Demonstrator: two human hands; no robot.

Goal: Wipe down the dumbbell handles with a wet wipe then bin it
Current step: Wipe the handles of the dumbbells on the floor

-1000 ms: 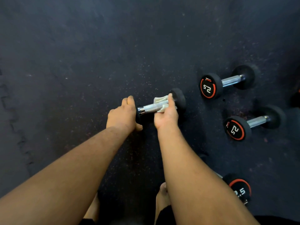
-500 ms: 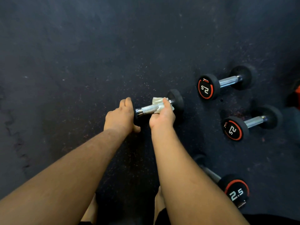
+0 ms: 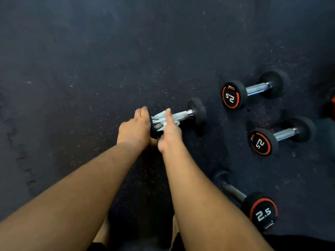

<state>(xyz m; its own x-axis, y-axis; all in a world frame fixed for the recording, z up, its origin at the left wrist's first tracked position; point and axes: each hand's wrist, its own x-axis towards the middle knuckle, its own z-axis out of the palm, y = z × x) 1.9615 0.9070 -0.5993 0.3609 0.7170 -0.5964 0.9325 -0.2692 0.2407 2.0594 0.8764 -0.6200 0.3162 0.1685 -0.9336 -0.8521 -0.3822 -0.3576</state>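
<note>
Left hand [image 3: 135, 128] — we note fingers curled over the near rubber head of the dumbbell [image 3: 196, 111], steadying it on the speckled rubber floor [image 3: 90, 69]. Right hand [image 3: 169, 132] — fingers wrapped round the knurled steel handle [image 3: 181, 115], pressing a crumpled white wet wipe [image 3: 160, 117] against its near end.

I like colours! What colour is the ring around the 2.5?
Red-orange, on the black dumbbell end; head view.

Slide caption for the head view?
Left hand steadies dumbbell end; right hand rubs wet wipe along its handle.
</note>
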